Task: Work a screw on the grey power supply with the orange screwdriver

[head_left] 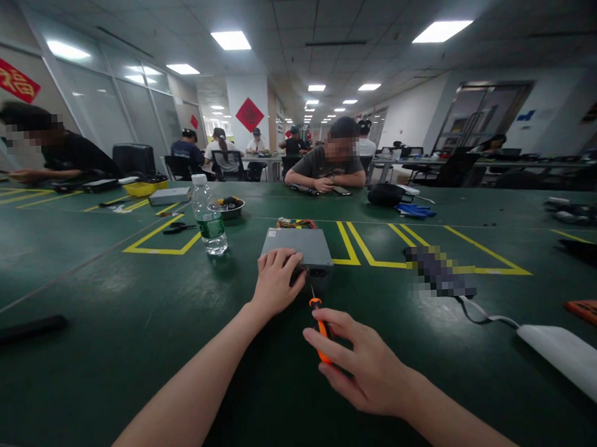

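Note:
A grey metal computer power supply (304, 243) lies on the green table (186, 376) in front of me, its bundle of coloured cables (298, 223) at the far side. My left hand (277, 281) rests on its near left corner, fingers over the top and thumb at the near face, gripping it. In my right hand (360, 360) is an orange and black screwdriver (322, 332), held between fingers and thumb. Its thin shaft points away from me, towards the near face beside the power socket (320, 272). Whether the tip touches the case I cannot tell.
A water bottle (210, 218) stands left of the power supply, before a metal bowl (227, 208) of small parts. Further left are a yellow tray (145, 188) and a grey box (169, 196). At right lie a phone, a white power bank (568, 349) and blue gloves (416, 210). A person sits opposite.

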Motion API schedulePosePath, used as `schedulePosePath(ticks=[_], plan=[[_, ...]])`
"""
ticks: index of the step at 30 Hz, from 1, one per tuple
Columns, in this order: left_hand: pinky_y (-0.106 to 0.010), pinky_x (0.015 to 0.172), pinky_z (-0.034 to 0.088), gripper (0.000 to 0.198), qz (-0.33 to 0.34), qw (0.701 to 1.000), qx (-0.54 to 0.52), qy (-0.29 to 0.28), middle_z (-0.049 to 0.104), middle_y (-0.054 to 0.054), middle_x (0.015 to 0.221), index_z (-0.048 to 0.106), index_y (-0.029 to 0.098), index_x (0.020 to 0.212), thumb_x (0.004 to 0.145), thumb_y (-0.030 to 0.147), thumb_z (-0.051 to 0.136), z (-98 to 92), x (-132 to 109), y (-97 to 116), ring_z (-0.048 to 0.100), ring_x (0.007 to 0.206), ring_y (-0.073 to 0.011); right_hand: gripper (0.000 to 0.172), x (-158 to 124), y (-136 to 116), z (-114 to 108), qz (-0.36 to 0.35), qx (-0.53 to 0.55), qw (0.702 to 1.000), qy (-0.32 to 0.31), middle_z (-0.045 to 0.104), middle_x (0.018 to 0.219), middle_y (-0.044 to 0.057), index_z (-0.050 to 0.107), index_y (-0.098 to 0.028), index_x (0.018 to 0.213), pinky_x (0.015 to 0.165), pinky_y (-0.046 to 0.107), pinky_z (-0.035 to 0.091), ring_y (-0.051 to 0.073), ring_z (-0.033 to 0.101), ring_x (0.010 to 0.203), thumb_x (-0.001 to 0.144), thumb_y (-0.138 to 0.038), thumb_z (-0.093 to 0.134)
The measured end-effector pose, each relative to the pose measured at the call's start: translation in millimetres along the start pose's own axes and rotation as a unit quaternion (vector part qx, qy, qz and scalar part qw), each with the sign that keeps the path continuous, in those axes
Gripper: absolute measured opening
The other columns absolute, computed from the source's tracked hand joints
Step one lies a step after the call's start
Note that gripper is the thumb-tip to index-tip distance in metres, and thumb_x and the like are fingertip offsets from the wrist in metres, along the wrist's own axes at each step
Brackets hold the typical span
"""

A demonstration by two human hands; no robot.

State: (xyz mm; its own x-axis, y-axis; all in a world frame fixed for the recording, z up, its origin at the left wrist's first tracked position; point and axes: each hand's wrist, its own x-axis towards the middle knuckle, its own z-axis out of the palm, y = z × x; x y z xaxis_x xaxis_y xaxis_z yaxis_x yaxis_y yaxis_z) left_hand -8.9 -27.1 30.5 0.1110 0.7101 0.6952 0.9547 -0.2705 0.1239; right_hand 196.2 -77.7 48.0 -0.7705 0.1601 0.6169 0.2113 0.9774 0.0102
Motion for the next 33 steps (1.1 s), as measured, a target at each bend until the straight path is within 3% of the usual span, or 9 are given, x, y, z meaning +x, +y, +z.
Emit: schedulePosePath(ticks=[7,10,14,21,25,29,33], plan=[[-0.041,0.09,0.031,0.03,-0.001,1.0,-0.002,-0.004,0.054,-0.006,0.115,0.052,0.024,0.111,0.082,0.03,0.052,-1.2,0.4,0.8,0.044,0.108,-0.0239,0.023,1.0,-0.8,4.8,0.004,0.005,0.999,0.054,0.059,0.109,0.017,0.05,-0.013,0.107,0.068,0.032,0.052,0.02,0.062,0.082,0.089,-0.029,0.049],[-0.041,0.09,0.031,0.029,-0.002,1.0,-0.004,-0.003,0.054,-0.006,0.115,0.052,0.024,0.11,0.082,0.03,0.052,-1.4,0.6,0.9,0.044,0.108,-0.024,0.028,1.2,-1.5,4.0,0.02,0.018,0.999,0.021,0.059,0.11,0.017,0.05,-0.013,0.109,0.072,0.034,0.053,0.022,0.062,0.089,0.09,-0.034,0.047],[-0.041,0.09,0.031,0.03,-0.002,1.0,-0.007,-0.001,0.054,-0.006,0.114,0.053,0.024,0.11,0.081,0.03,0.053,-1.4,0.6,0.7,0.044,0.108,-0.0241,0.032,3.3,-3.7,0.7,-0.002,0.0,1.0,-0.027,0.053,0.118,0.018,0.05,-0.015,0.119,0.076,0.035,0.052,0.024,0.059,0.099,0.091,-0.027,0.041],[-0.041,0.09,0.031,0.029,0.0,1.0,-0.008,-0.004,0.054,-0.006,0.114,0.052,0.024,0.11,0.082,0.03,0.052,-2.1,0.6,0.3,0.044,0.108,-0.0236,0.021,4.1,-5.2,6.7,-0.007,0.015,0.999,0.035,0.06,0.11,0.017,0.053,-0.013,0.105,0.07,0.032,0.052,0.02,0.062,0.085,0.089,-0.026,0.047],[-0.041,0.09,0.031,0.029,0.001,1.0,-0.005,-0.006,0.054,-0.006,0.115,0.052,0.023,0.111,0.082,0.03,0.052,-2.3,0.5,0.5,0.044,0.108,-0.0239,0.026,3.7,-6.9,5.9,0.024,0.027,0.999,0.007,0.058,0.112,0.017,0.05,-0.013,0.108,0.074,0.035,0.053,0.022,0.061,0.091,0.09,-0.031,0.045],[-0.042,0.09,0.032,0.03,0.0,1.0,-0.008,-0.003,0.053,-0.006,0.114,0.053,0.024,0.11,0.081,0.03,0.053,-1.7,0.4,0.6,0.043,0.108,-0.0246,0.03,5.1,-7.8,2.6,0.003,0.0,1.0,-0.028,0.054,0.118,0.017,0.05,-0.017,0.118,0.075,0.034,0.052,0.022,0.059,0.096,0.09,-0.026,0.043],[-0.042,0.09,0.031,0.029,-0.004,1.0,-0.011,-0.001,0.054,-0.006,0.114,0.053,0.025,0.11,0.081,0.03,0.053,-1.6,0.1,1.0,0.044,0.108,-0.0245,0.02,5.4,-6.3,4.7,-0.011,-0.004,0.999,0.036,0.06,0.11,0.017,0.054,-0.014,0.104,0.067,0.031,0.051,0.02,0.062,0.084,0.089,-0.026,0.047]])
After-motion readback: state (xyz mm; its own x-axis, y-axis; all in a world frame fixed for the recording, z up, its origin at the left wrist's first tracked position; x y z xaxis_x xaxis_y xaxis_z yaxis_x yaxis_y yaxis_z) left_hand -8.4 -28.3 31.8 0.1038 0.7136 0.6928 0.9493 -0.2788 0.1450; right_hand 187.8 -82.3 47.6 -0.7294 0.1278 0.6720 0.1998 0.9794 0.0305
